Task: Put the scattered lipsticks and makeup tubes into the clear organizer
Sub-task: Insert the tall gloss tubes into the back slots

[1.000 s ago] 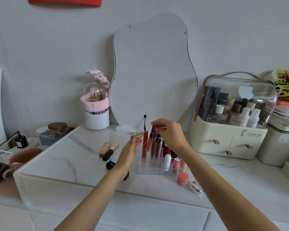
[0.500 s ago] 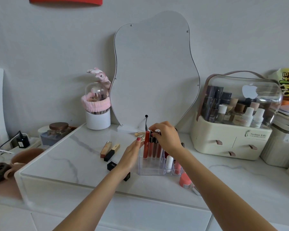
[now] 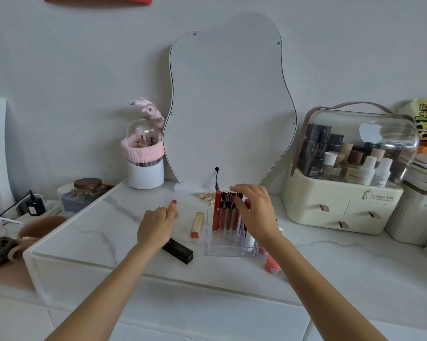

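The right hand point(image 3: 255, 212) hovers with fingers spread and relaxed over the upright lip-gloss tubes point(image 3: 224, 212) standing in the clear organizer point(image 3: 222, 244), gripping nothing. The left hand point(image 3: 158, 223), loosely curled with its index finger extended, rests on the marble tabletop point(image 3: 96, 232) and holds nothing. Between the hands lies a gold lipstick point(image 3: 197, 224); a black lipstick point(image 3: 180, 249) lies just beside the left wrist.

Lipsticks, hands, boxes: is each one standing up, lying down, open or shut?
clear organizer: upright, partly filled.
red tubes: standing in the organizer.
gold lipstick: lying on the table.
black lipstick: lying on the table.
pink tube: outside the organizer.
left hand: fingers relaxed, holds nothing.
right hand: open above the tubes.
storage case: lid shut, drawers shut.
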